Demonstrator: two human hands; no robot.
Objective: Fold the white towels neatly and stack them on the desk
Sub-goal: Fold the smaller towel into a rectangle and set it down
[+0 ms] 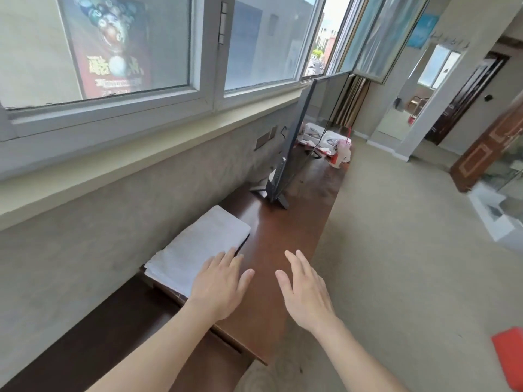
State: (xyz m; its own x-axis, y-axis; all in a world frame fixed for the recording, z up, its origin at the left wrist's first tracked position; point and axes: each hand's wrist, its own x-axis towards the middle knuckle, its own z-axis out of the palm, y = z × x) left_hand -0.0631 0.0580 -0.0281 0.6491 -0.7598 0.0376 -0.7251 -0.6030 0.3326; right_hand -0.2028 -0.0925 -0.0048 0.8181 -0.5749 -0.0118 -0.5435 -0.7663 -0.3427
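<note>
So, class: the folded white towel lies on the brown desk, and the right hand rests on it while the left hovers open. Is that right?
Wrong hand. In the head view the left hand rests on the folded white towel on the brown desk; the right hand hovers open.

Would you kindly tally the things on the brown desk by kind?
Folded white towel stack: 1
Flat black monitor on its stand: 1
Pink plastic cup with a straw: 1
White food trays: 2, blurred
Total: 5
</note>
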